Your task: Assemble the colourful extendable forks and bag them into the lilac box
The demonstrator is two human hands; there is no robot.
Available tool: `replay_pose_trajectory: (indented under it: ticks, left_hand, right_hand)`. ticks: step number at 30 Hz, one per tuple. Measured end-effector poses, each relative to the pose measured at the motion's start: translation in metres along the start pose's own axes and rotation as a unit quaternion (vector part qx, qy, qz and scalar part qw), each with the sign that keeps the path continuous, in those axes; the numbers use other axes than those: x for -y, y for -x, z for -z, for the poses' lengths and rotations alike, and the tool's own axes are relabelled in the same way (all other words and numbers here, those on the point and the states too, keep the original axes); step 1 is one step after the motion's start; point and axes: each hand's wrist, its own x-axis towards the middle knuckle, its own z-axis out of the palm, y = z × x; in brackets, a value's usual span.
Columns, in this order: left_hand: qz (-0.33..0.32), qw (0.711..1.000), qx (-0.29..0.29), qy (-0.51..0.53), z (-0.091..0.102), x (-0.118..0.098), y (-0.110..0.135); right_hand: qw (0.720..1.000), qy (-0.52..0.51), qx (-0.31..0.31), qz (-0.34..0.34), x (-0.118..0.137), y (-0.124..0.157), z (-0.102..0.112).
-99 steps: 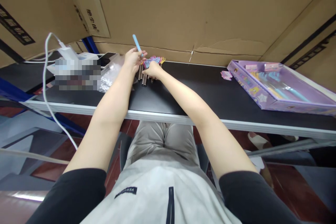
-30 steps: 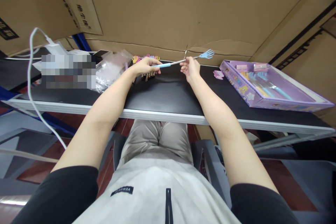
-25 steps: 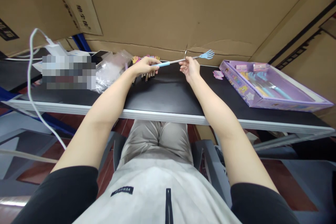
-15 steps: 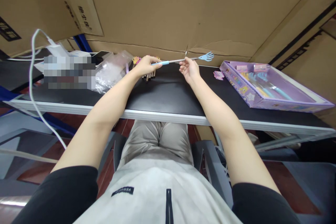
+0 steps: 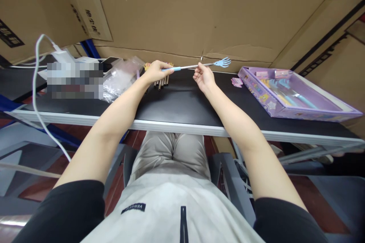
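A back scratcher [image 5: 189, 67] with a light blue handle, a metal rod and a blue claw-shaped head is held level above the black table. My left hand [image 5: 156, 72] is closed on its handle end. The fingertips of my right hand [image 5: 204, 76] pinch the rod short of the claw head, which points right. Behind and below my left hand lies a bunch of other back scratchers [image 5: 162, 82], with yellow and pink heads and metal rods, partly hidden by that hand.
On the right stands a purple display box [image 5: 299, 112] with yellow and blue back scratchers inside. Small pink tags [image 5: 237, 82] lie beside it. Clear plastic bags [image 5: 121, 78] and a white cable [image 5: 34, 83] are at left. Cardboard [image 5: 171, 11] rises behind the table [image 5: 176, 106].
The back scratcher and both hands have shifted very slightly left. The grip of both hands looks the same.
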Motion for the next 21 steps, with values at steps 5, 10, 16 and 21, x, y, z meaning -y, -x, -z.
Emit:
replay_pose_trajectory:
  ticks: [5, 10, 16, 21]
  left_hand:
    - [-0.016, 0.999, -0.011, -0.026, 0.001, 0.002, -0.001]
    - [-0.036, 0.997, 0.015, -0.071, 0.003, 0.008, -0.004]
    - [-0.064, 0.990, 0.020, -0.121, 0.002, 0.011, -0.005]
    - [-0.064, 0.988, 0.018, -0.137, 0.000, 0.007, -0.003]
  right_hand:
    - [1.000, -0.017, 0.007, 0.011, 0.000, 0.000, -0.001]
    - [0.999, -0.045, 0.004, 0.002, -0.001, -0.001, -0.002]
    - [0.999, -0.045, 0.011, 0.000, -0.005, -0.002, -0.002]
    - [0.999, -0.038, 0.023, 0.004, -0.008, -0.001, -0.004]
